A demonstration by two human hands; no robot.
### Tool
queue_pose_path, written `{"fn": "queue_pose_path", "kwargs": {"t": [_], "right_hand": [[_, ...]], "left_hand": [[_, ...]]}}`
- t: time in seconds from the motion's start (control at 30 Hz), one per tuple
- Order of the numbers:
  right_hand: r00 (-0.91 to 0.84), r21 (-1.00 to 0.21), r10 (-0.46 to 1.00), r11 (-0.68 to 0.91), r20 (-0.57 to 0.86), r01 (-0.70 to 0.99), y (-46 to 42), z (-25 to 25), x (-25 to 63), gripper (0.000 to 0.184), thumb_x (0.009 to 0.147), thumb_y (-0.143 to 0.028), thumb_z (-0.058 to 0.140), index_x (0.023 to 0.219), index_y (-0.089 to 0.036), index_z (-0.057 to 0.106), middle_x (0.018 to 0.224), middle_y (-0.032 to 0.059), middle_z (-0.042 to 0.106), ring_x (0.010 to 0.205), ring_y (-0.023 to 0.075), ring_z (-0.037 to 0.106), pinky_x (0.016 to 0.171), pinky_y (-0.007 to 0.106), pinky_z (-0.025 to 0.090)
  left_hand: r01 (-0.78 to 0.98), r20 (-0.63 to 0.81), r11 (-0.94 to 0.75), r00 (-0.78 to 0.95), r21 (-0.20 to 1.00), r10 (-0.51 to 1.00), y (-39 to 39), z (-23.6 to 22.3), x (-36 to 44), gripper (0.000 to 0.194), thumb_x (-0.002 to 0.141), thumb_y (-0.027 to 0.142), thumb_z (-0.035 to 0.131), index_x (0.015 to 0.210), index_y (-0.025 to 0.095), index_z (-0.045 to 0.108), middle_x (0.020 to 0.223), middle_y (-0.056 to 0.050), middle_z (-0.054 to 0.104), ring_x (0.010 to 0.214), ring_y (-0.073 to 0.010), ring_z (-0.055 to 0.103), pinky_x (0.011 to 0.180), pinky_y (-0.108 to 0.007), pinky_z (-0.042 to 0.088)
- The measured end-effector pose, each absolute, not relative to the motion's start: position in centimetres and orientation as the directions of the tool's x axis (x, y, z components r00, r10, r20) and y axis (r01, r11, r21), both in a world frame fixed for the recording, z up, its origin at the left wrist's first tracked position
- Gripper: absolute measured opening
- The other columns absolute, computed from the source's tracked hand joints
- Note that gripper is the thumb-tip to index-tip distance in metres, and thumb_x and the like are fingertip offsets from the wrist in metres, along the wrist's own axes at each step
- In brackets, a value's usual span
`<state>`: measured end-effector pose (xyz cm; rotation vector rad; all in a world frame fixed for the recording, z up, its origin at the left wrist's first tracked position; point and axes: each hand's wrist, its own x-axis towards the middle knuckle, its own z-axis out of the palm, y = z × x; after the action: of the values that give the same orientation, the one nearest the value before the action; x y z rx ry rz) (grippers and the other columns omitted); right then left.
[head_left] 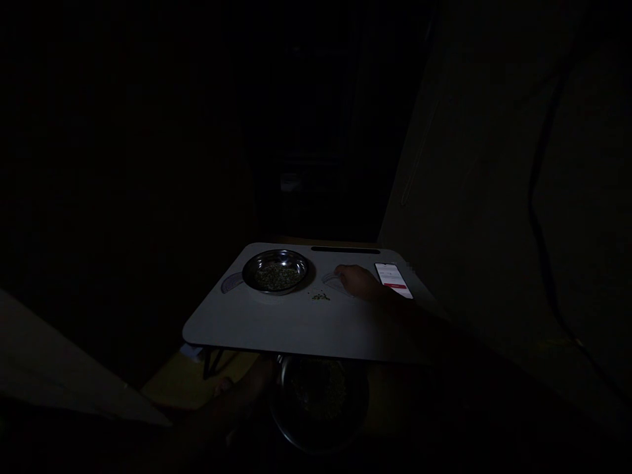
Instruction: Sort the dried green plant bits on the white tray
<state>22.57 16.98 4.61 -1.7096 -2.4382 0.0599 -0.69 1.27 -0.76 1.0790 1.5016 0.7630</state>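
Round-walled and shiny-rimmed, a metal bowl [292, 440] holding dim greenish bits sits just right of the left hand [261, 374], whose fingers are too dark to tell their grip. Right-hand [360, 282] fingers curl at the smooth pale table [286, 322], their hold unclear; left of them lie loose grains [320, 297] and a polished steel dish [282, 257], right a flat lit phone [392, 276].

Toward the table's [296, 330] far left corner a steel bowl [285, 257] is holding greenish bits [277, 277]; scraps [320, 297] are lying mid-table, a dim bowl [289, 437] sitting below the near edge.
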Motion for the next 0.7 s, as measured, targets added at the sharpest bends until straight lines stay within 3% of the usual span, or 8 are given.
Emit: {"fn": "queue_pose_path", "kwargs": {"t": [0.37,0.7], "right_hand": [[-0.431,-0.16,0.903,0.426,0.003,0.891,15.6,4.8,24.5,0.028,0.074,-0.016,0.037,0.095,-0.018,0.055,0.093,0.0055,0.059,0.079,0.0136,0.053,0.062,0.02,0.035],[-0.42,-0.168,0.908,0.412,-0.009,0.895,15.4,4.5,25.2,0.028,0.074,-0.017,0.037,0.096,-0.018,0.055,0.092,0.0062,0.059,0.079,0.0141,0.053,0.064,0.021,0.036]], "left_hand": [[0.207,-0.416,0.408,-0.008,0.889,0.909,1.4,-1.3,-0.6,0.029,0.063,0.015,0.045,0.09,0.015,0.055,0.069,-0.007,0.061,0.073,-0.0233,0.055,0.06,-0.031,0.041],[0.221,-0.415,0.397,0.04,0.891,0.909,1.2,-0.6,-0.3,0.023,0.067,0.024,0.047,0.085,0.011,0.056,0.066,-0.007,0.06,0.067,-0.0218,0.055,0.06,-0.03,0.042]]}}
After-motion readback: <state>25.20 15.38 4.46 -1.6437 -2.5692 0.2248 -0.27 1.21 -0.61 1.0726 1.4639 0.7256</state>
